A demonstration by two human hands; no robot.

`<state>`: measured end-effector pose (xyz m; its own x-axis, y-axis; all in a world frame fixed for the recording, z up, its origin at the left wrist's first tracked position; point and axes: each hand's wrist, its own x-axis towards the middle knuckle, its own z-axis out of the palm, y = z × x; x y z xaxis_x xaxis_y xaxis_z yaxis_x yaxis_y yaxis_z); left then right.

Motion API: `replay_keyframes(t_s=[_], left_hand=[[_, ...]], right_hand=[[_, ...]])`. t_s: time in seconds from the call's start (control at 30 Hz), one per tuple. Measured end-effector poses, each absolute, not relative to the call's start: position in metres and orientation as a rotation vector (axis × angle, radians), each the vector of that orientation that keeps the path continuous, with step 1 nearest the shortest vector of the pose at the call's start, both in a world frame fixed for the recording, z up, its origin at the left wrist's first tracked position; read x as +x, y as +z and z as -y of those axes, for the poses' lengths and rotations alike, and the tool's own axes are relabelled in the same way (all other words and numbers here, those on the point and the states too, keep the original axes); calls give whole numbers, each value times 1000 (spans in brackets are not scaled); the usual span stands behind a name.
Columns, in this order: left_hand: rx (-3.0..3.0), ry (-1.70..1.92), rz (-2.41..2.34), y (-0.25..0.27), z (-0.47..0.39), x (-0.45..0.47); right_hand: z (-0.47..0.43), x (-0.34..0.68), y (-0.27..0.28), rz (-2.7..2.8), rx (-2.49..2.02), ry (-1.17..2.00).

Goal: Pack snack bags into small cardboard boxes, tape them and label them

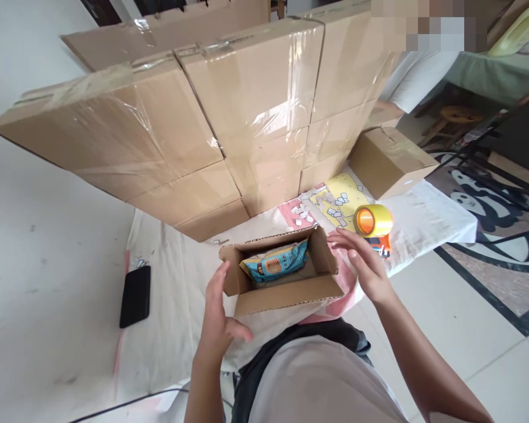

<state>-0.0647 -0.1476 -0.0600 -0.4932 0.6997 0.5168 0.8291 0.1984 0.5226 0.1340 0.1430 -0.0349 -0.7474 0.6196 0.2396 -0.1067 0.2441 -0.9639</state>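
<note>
An open cardboard box [286, 294] stands on the cloth-covered table in front of me. Inside it lies a blue and yellow snack packet [275, 264] with a round biscuit picture on its front. My left hand [220, 311] is at the box's left end, thumb and fingers spread apart. On the opposite side, my right hand [359, 258] is held by the right end, fingers stretched out. Neither hand grips anything. Whether the fingertips touch the cardboard, I cannot tell.
Taped cardboard boxes [264, 141] form a wall behind the box. Yellow tape rolls [374, 220] sit to the right, with an orange tape dispenser [384, 244] partly beneath. A closed carton [392, 161] stands farther right, near another person's arm [417, 76]. A black phone [135, 296] lies left.
</note>
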Motion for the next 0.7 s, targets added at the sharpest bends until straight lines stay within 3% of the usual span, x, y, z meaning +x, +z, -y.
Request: replay_keyframes(t_s=[0.1,0.17,0.23,0.37,0.43,0.57,0.7], left_hand=[[-1842,-837,2250,-49,140,-58],[-1996,-827,2178,-47,136,-49],[-1983,-1044,2223,-50,133,-40],[-1195,-1563,2438,-56,120,-30],[-1008,-1393,2451,-55,111,-30],[-1103,-827,2454,-41,98,-36],[-1226,-519,2437,-31,99,-37]], right_hand=[[-133,127,-36,2054,-367,1536],[-131,123,-37,2130,-324,1520],[-132,122,-39,2136,-315,1546],[-135,125,-46,1968,-291,1669],[-136,125,-50,1978,-330,1653],[-130,117,-64,2075,-438,1589],[-118,113,-84,2019,-460,1543]])
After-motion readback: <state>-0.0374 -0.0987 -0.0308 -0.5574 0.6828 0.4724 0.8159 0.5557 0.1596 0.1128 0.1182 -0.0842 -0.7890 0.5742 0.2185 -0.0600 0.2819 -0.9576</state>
